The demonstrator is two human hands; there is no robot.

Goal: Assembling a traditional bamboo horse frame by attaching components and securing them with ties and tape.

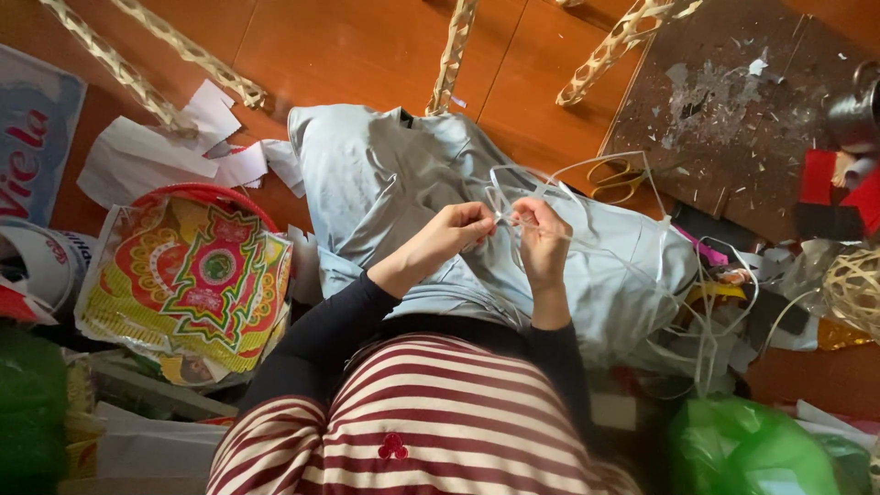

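I sit on a wooden floor with my legs in pale blue trousers (385,183) stretched out ahead. Above my lap, my left hand (454,234) and my right hand (541,238) both pinch thin white strips (522,183). The fingertips of the two hands almost meet. The strips loop upward from my fingers and trail off to the right in a loose tangle (706,321). A pair of yellow-handled scissors (616,179) lies just beyond my right knee.
A stack of colourful patterned paper in plastic (188,280) lies at my left, with white paper scraps (156,151) behind it. A dark board littered with paper bits (733,101) sits at upper right. Woven bamboo strips (449,55) lie ahead. A green bag (752,449) is lower right.
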